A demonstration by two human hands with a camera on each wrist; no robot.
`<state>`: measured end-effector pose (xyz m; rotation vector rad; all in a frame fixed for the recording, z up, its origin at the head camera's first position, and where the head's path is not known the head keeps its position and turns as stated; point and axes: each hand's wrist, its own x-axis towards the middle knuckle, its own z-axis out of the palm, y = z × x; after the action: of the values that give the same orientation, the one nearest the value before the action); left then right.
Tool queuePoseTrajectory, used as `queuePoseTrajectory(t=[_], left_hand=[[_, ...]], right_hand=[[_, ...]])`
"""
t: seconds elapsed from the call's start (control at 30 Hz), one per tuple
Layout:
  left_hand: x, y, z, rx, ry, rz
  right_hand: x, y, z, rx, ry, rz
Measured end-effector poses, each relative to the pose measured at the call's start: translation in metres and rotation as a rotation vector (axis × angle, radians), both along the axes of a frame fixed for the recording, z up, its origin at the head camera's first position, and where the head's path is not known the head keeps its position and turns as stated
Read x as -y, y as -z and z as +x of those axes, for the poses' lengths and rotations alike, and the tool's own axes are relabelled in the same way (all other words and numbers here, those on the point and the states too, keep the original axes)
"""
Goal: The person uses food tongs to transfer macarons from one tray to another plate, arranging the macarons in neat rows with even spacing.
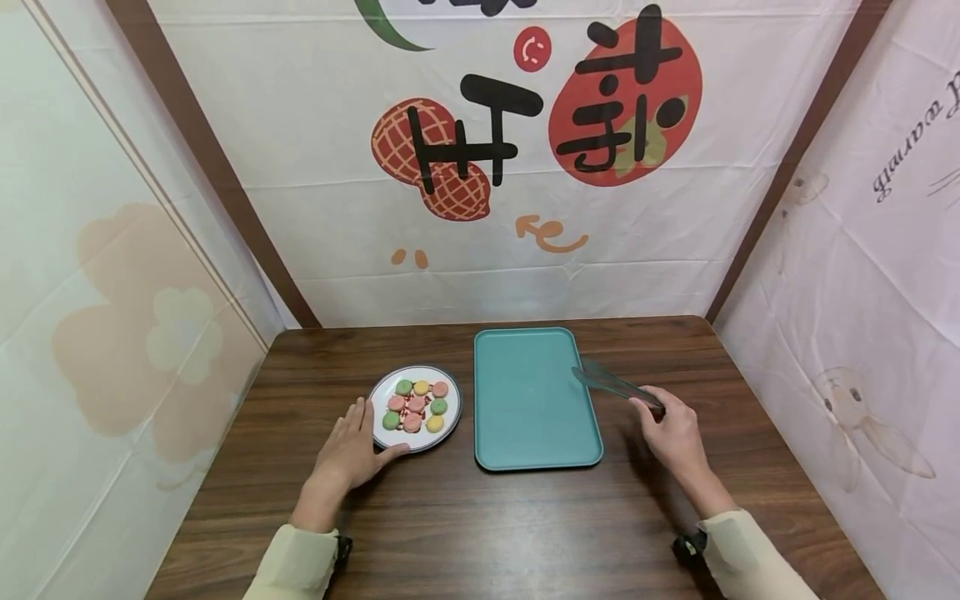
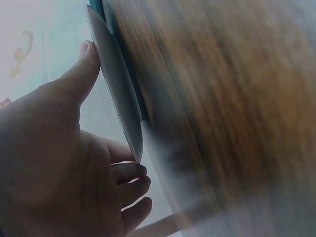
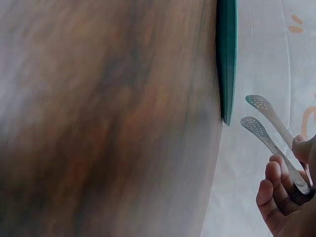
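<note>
My left hand (image 1: 348, 446) lies at the left and near side of a round white plate (image 1: 380, 398) with a dark rim. Its fingers are fairly straight, and thumb and fingertips touch the plate's edge (image 2: 114, 81) in the left wrist view. Several small macarons (image 1: 416, 404) in pink, green and yellow sit in rows on the plate. My right hand (image 1: 675, 429) grips metal tongs (image 1: 611, 384) above the table, right of a teal tray (image 1: 532, 400). In the right wrist view the tongs' perforated tips (image 3: 258, 102) stand apart with nothing between them.
The teal tray lies flat on the dark wooden table (image 1: 450, 525), just right of the plate. White printed cloth (image 1: 337, 233) hangs behind the table's back edge and along both sides. A dark band (image 1: 690, 546) is on the right wrist.
</note>
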<state>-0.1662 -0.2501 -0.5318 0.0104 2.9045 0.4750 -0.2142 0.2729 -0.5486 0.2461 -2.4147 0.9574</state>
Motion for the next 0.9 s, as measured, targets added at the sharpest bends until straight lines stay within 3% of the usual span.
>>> queuePoseTrajectory(t=[0.47,0.9], left_hand=[[0.01,0.001,-0.002,-0.098,0.013,-0.052],[0.023,0.004,-0.004,-0.172,-0.001,-0.079]], right_hand=[[-0.012,0.002,0.004,0.037,0.061,0.003],[-0.014,-0.003,0.01,0.165,0.095,0.032]])
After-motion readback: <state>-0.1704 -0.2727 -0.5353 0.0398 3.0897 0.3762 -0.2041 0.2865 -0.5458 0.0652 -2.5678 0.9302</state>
